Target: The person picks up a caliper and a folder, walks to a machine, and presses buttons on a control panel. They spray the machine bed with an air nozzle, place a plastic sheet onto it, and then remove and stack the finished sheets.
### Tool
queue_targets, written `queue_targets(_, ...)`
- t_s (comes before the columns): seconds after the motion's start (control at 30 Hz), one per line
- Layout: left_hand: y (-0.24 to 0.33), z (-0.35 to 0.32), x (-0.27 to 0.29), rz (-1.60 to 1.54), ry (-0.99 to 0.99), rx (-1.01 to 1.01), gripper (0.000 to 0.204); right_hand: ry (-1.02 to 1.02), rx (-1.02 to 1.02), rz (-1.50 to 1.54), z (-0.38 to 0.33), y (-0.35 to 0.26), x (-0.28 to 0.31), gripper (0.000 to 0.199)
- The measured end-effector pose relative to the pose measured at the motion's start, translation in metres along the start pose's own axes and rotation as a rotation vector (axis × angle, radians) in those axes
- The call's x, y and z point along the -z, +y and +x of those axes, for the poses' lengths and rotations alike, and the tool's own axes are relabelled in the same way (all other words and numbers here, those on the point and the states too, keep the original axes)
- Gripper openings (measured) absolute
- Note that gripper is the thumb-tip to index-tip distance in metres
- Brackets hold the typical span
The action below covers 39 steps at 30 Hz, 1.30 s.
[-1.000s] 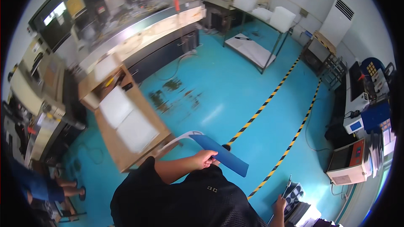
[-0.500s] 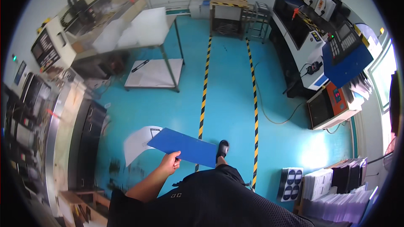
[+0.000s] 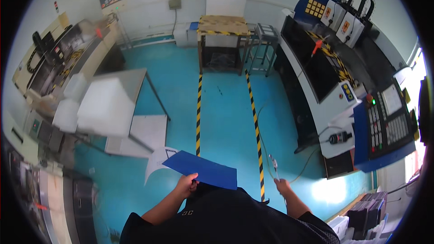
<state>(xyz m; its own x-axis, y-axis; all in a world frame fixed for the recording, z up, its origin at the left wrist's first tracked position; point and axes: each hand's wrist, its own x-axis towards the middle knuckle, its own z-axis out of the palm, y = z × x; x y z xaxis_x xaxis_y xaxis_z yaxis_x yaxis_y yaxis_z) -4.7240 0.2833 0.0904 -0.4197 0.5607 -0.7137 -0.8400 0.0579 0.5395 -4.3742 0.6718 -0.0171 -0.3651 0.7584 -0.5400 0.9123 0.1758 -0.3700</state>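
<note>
My left hand (image 3: 186,186) is closed on the near edge of a flat blue board (image 3: 205,168), held out at waist height. From the board's left side a curling white sheet of paper (image 3: 158,162) with a printed drawing sticks out; how it is attached does not show. To the right, my right hand (image 3: 283,187) is closed around a slender silver tool (image 3: 274,163). It has a caliper-like outline, but it is too small to name for sure. Its tip points up and away from me over the floor.
On the left a metal table (image 3: 141,79) bears white wrapped blocks (image 3: 106,108). A machine with a control panel (image 3: 389,117) lines the right. Ahead is a wooden table (image 3: 224,26) beside a stool (image 3: 266,34). Striped tape (image 3: 198,122) and a hose (image 3: 312,160) run along the floor.
My right hand has come into view with the silver tool in it. The view has tilted up and shifted forward; the left hand still grips the blue board and paper.
</note>
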Motion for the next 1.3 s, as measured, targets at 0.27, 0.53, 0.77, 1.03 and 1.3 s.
queue_targets(0.27,0.293,0.212,-0.128,0.178,-0.044,-0.059,0.022,-0.225,-0.048,-0.027,0.093,-0.078,-0.036,0.063)
queue_targets(0.53,0.618,0.438,-0.313,0.233,-0.162,-0.429,0.028,-0.198,-0.123,-0.094,0.310,-0.197,0.053,0.066)
queue_targets(0.77,0.724,0.610,-0.387,0.452,-0.111,-0.401,0.024,-0.011,-0.083,0.037,0.523,-0.359,0.216,0.052)
queue_targets(1.03,0.622,0.697,-0.261,0.429,-0.215,0.172,0.030,0.099,0.143,0.035,0.663,-0.536,0.218,0.049)
queue_targets(1.3,0.759,0.753,-0.236,0.583,-0.165,0.094,0.047,0.119,0.550,-0.009,0.876,-0.892,0.335,0.047)
